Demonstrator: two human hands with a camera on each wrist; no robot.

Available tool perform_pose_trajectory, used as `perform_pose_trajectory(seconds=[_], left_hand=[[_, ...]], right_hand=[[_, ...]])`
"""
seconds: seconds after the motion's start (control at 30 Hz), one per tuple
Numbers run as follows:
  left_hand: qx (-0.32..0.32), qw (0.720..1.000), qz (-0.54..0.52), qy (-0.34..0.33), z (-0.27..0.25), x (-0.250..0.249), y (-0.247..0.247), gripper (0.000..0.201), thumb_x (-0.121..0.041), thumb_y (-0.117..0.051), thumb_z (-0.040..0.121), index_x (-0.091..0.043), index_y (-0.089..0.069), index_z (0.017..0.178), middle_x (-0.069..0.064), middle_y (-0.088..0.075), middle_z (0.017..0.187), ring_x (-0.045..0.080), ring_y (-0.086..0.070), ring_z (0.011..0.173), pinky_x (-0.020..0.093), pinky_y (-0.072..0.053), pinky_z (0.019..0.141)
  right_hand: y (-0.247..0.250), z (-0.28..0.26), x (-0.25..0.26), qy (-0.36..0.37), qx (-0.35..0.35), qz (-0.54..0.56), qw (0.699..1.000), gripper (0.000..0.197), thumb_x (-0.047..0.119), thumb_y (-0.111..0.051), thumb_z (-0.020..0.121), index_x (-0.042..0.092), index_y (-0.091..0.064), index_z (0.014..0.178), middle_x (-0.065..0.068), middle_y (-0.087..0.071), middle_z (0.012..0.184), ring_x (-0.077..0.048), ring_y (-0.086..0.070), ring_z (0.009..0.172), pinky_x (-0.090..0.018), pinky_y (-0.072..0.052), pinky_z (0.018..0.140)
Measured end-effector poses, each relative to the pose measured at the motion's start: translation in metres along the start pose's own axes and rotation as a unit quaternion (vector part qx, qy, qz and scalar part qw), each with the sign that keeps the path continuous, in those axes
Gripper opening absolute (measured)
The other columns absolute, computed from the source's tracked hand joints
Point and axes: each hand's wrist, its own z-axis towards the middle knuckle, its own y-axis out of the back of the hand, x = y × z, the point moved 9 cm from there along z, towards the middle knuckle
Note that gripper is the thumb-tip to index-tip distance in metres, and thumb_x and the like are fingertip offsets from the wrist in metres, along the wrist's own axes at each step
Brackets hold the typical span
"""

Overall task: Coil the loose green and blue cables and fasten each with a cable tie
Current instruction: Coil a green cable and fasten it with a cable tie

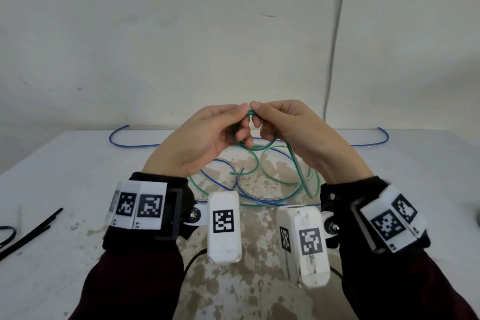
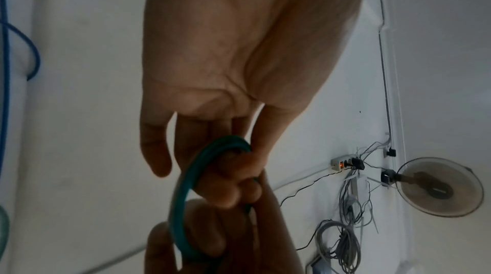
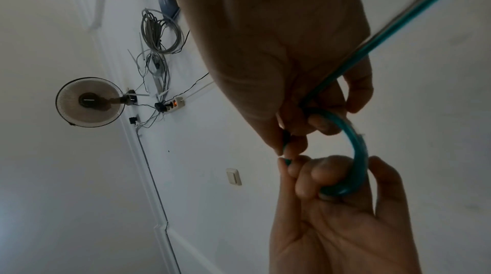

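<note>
I am working above the table (image 1: 65, 169), and everything else sits relative to it. The blue cable (image 1: 135, 143) is lying loose across its far side, tangled mid-table with the green cable (image 1: 285, 182), whose slack is trailing down from my right hand (image 1: 291, 127). My left hand (image 1: 205, 138) is gripping the small green loop, fingers curled through it, while my right is pinching the strand beside it, thumbs touching. I judge the right hand nearer the slack, so it feeds. The cable ties (image 1: 31, 231) are lying at the table's left edge. The wrist markers carry no readable writing.
</note>
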Motion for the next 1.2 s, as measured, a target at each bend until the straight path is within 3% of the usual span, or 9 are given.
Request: perform_pose_trajectory(seconds=[0.1,0.2,0.33,0.53,0.67,0.8,0.9,1.03,1.2], left_hand=[[-0.023,1.000,-0.011,-0.006,0.000,0.001,0.009,0.021,-0.019,-0.053,0.085,-0.003,-0.063,0.093,0.008,-0.064,0.081,0.018,-0.064,0.077,0.032,-0.053,0.084],[-0.038,0.999,-0.007,-0.018,-0.001,0.001,0.014,0.023,-0.011,-0.060,0.078,-0.004,-0.066,0.098,0.010,-0.071,0.082,0.021,-0.068,0.083,0.034,-0.054,0.088],[-0.053,0.998,0.013,-0.024,-0.002,-0.001,0.015,0.014,-0.002,-0.056,0.088,-0.005,-0.067,0.097,0.009,-0.073,0.083,0.021,-0.070,0.084,0.031,-0.056,0.085],[-0.034,0.999,-0.015,-0.014,-0.004,-0.002,0.012,0.013,-0.004,-0.057,0.085,-0.004,-0.065,0.096,0.007,-0.073,0.081,0.020,-0.071,0.084,0.026,-0.057,0.077],[-0.033,0.999,0.000,-0.004,-0.001,0.001,0.010,0.013,-0.001,-0.051,0.091,-0.004,-0.063,0.089,0.008,-0.069,0.073,0.022,-0.069,0.077,0.030,-0.057,0.076],[0.008,0.999,0.025,0.044,0.002,0.010,0.001,0.033,-0.023,-0.042,0.098,-0.005,-0.058,0.077,0.006,-0.053,0.062,0.018,-0.055,0.058,0.029,-0.053,0.069],[0.018,0.999,0.015,0.042,0.001,0.012,0.002,0.036,-0.024,-0.034,0.102,-0.006,-0.047,0.074,0.001,-0.040,0.066,0.011,-0.038,0.053,0.023,-0.040,0.059],[-0.057,0.998,-0.013,0.010,0.003,0.005,0.013,0.034,-0.021,-0.030,0.104,-0.011,-0.038,0.072,0.001,-0.030,0.061,0.011,-0.029,0.053,0.023,-0.032,0.060],[-0.132,0.984,-0.106,-0.058,0.006,-0.006,0.023,0.035,-0.015,-0.026,0.103,-0.013,-0.036,0.070,-0.001,-0.028,0.057,0.014,-0.031,0.051,0.024,-0.036,0.057]], right_hand=[[0.009,0.002,0.002,0.013,-0.047,0.033,0.998,0.038,0.027,-0.048,0.098,0.015,-0.053,0.062,0.004,-0.039,0.051,-0.012,-0.035,0.053,-0.017,-0.033,0.057],[0.015,0.003,-0.001,0.009,-0.067,0.070,0.995,0.039,0.028,-0.046,0.100,0.015,-0.052,0.063,0.006,-0.035,0.050,-0.014,-0.033,0.055,-0.019,-0.033,0.059],[0.015,0.003,-0.002,0.003,-0.070,0.075,0.995,0.039,0.028,-0.045,0.100,0.014,-0.051,0.064,0.004,-0.031,0.054,-0.014,-0.030,0.055,-0.019,-0.033,0.058],[0.013,0.003,-0.002,-0.002,-0.062,0.077,0.995,0.039,0.028,-0.044,0.100,0.014,-0.050,0.064,0.005,-0.031,0.053,-0.012,-0.029,0.052,-0.015,-0.032,0.054],[0.009,0.002,-0.004,-0.004,-0.038,0.051,0.998,0.039,0.029,-0.044,0.100,0.015,-0.049,0.065,0.008,-0.034,0.050,-0.012,-0.030,0.053,-0.015,-0.031,0.054],[-0.009,0.000,-0.006,-0.012,0.031,0.021,0.999,0.038,0.023,-0.046,0.099,0.012,-0.052,0.063,0.006,-0.050,0.051,-0.009,-0.036,0.050,-0.016,-0.035,0.053],[-0.014,0.000,-0.009,-0.035,0.020,0.015,0.999,0.040,0.024,-0.050,0.097,0.012,-0.055,0.060,0.004,-0.044,0.046,-0.011,-0.039,0.048,-0.016,-0.038,0.052],[-0.018,0.002,-0.012,-0.043,0.005,0.099,0.994,0.041,0.026,-0.042,0.101,0.010,-0.056,0.066,0.004,-0.045,0.046,-0.011,-0.047,0.049,-0.023,-0.047,0.064],[-0.024,0.002,-0.003,-0.019,0.046,0.201,0.978,0.036,0.021,-0.033,0.103,0.010,-0.057,0.079,-0.002,-0.060,0.062,-0.014,-0.064,0.073,-0.030,-0.051,0.088]])
